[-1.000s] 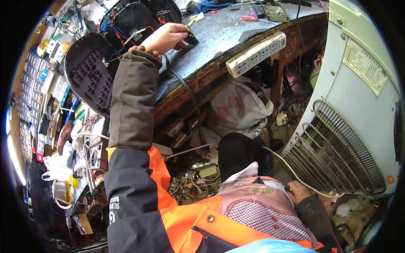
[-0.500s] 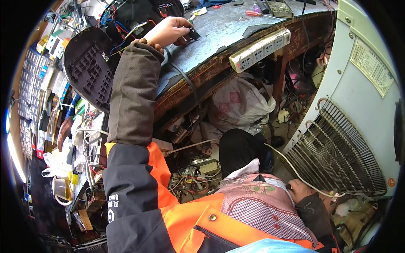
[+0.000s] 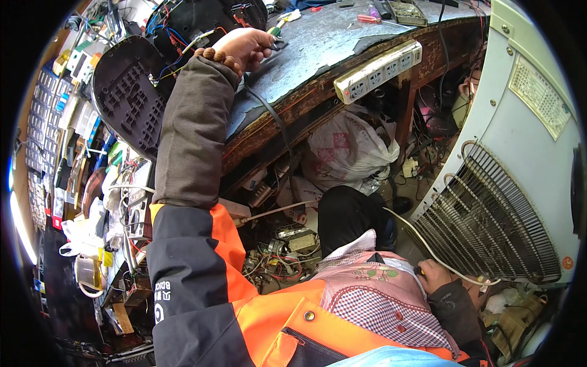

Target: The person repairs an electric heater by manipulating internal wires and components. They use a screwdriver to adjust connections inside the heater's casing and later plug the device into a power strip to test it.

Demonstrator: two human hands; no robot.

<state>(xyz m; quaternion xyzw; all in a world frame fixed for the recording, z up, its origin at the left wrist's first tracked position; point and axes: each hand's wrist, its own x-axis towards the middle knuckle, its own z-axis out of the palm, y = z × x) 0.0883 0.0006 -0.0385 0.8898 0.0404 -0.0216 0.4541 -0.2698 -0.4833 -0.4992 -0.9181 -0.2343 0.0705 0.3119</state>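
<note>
Left hand [image 3: 247, 49] above workbench [image 3: 318, 46]; plastic housing [image 3: 125, 98] to its left. Screwdriver [image 3: 369, 19] on benchtop, behind power strip [image 3: 379, 71] on front edge. Sack [image 3: 348, 147] underneath. Condenser grille [image 3: 489, 214] far right, right hand [image 3: 435, 276] left of it.

Small piece [image 3: 280, 45], apparently plastic; shell [image 3: 125, 101], matt moulded plastic; worktop [image 3: 321, 40], scuffed, peeling along its margin; table edge [image 3: 292, 117], rough, chipped wood; power strip [image 3: 361, 78], smooth plastic; grille [image 3: 489, 220], metal wire; sleeve [image 3: 191, 134], matt cloth; apron [image 3: 379, 303], woven cloth.
</note>
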